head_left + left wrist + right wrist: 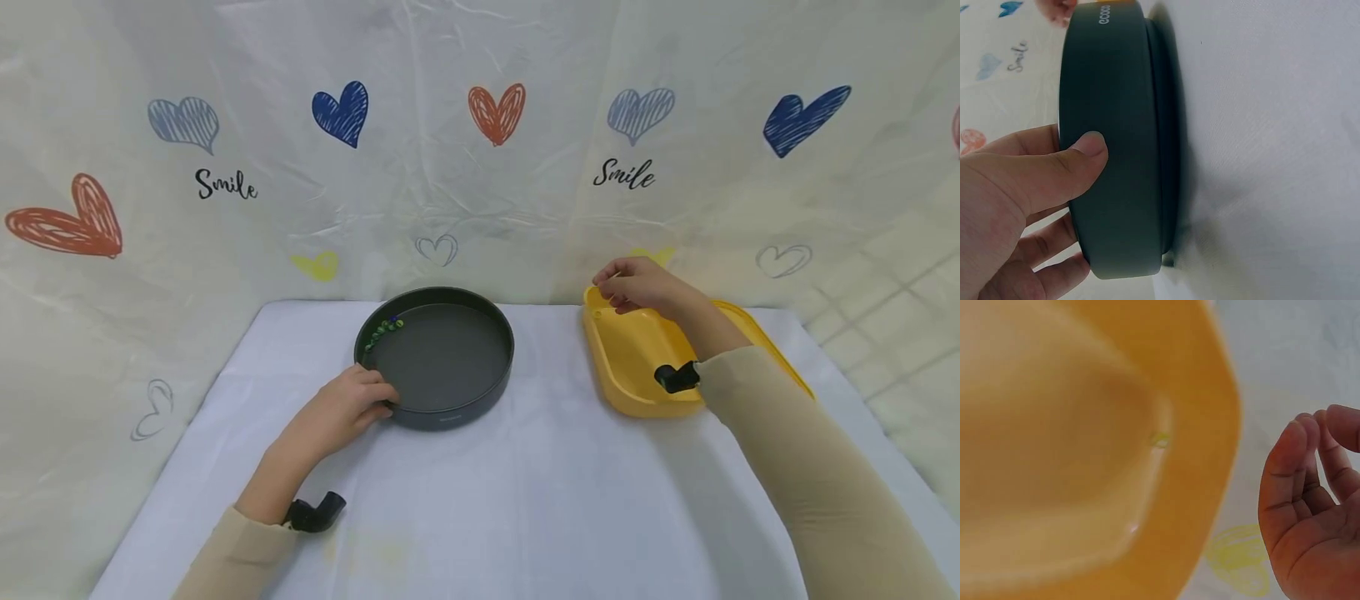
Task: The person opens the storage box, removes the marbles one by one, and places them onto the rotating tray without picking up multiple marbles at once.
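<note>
My left hand [351, 408] grips the near-left rim of a round dark grey tray [450, 418]. In the left wrist view the thumb [1092, 147] presses on its outer wall, with the other fingers across the rim. Along the tray's left inner wall lie several small green marbles [382, 330], with a blue one among them. My right hand [637, 285] hovers over the far-left corner of a yellow plastic basin [652, 408], fingers loosely bent, nothing seen between them. A small yellow-green marble [1160, 439] lies in that basin's corner, blurred in the right wrist view.
White cloth [540, 500] covers the table. Behind it hangs a pale sheet [420, 183] printed with hearts and "Smile". The right forearm [787, 450] passes over the basin's right part and hides some of it.
</note>
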Tool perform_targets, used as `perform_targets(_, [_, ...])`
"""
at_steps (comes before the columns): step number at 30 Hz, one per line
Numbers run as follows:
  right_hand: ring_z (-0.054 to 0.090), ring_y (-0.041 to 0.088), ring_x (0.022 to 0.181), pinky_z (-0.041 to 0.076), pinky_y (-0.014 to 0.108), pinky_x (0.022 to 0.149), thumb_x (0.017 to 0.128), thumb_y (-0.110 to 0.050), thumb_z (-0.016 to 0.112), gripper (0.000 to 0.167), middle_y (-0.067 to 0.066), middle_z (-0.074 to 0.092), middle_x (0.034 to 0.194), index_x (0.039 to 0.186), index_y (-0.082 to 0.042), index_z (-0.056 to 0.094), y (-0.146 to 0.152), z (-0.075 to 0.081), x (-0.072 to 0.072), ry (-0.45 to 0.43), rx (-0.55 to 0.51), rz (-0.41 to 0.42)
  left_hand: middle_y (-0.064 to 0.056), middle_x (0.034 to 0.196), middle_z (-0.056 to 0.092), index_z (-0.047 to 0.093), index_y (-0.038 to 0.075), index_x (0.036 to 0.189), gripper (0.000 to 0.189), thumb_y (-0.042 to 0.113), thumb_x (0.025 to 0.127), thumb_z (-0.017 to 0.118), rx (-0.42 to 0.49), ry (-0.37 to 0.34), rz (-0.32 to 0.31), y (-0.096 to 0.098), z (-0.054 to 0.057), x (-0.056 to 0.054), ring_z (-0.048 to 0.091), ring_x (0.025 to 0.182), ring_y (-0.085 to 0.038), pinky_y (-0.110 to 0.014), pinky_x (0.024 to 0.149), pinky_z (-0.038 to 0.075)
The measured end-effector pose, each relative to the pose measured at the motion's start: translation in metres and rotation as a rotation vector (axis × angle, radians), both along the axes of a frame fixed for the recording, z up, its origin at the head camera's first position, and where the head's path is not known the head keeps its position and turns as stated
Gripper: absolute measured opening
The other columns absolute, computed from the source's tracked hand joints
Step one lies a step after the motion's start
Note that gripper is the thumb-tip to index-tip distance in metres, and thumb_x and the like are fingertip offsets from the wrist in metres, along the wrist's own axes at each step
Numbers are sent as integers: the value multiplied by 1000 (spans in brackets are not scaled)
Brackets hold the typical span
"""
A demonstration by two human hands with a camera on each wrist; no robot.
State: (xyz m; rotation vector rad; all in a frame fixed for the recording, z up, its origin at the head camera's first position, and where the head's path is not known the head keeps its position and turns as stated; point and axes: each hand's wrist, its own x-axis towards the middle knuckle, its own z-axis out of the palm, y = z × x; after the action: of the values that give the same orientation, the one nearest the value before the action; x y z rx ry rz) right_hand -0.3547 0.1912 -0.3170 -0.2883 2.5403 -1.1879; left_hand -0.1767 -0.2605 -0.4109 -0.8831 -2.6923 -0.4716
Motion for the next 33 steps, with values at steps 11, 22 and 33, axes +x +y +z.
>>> perform_targets(11, [50, 43, 118, 53, 47, 94, 104, -19, 49, 45, 28, 46, 139, 142, 3, 44, 27, -38, -9, -125, 231, 113, 9, 88, 63, 74, 20, 93, 21, 8, 80, 83, -1, -8, 10, -2, 1, 1, 54, 86, -12, -31, 76, 51])
perform_targets(22, [42, 51, 131, 50, 54, 97, 104, -22, 46, 53, 32, 37, 149, 149, 4, 36, 28, -38, -15, -195, 399, 226, 11, 89, 62, 74, 22, 95, 19, 10, 82, 82, -7, -32, 25, -2, 1, 1, 53, 87, -11, -30, 76, 51])
perform_targets(33, [53, 32, 92, 53, 44, 82, 102, -20, 48, 43, 22, 55, 105, 130, 11, 55, 25, -40, -22, -111, 472, 216, 10, 88, 62, 74, 22, 94, 19, 10, 81, 83, -11, -25, 34, -2, 1, 0, 53, 87, -12, -30, 77, 51])
